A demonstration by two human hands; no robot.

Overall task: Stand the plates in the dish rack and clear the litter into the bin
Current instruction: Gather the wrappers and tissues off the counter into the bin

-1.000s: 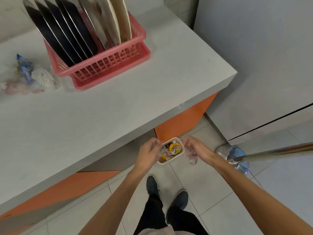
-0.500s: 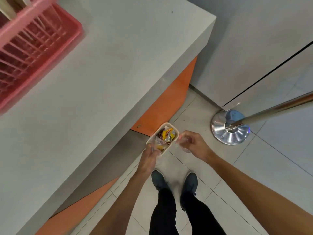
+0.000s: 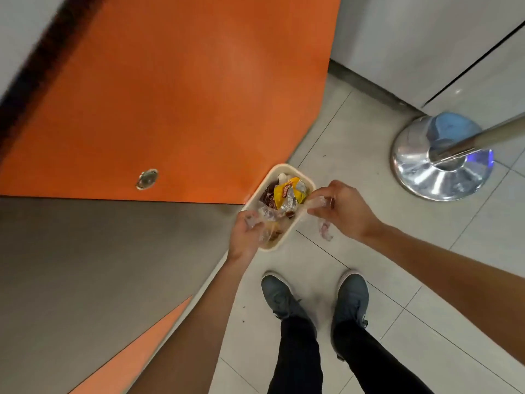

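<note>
Clear plastic litter [image 3: 316,201]: likely featherlight, limp, slippery; take by a bunched fold. Left hand [image 3: 245,237] grips one clump over near end of cream bin [image 3: 279,167]; right hand [image 3: 342,209] pinches another above its right rim.

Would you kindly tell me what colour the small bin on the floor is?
The bin is cream, a pale beige; the head view shows it.

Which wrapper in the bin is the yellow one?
The yellow wrapper lies in the far half of the bin, right of the dark brown wrapper and nearest the right hand; the rest are brown, silver or clear.
</note>
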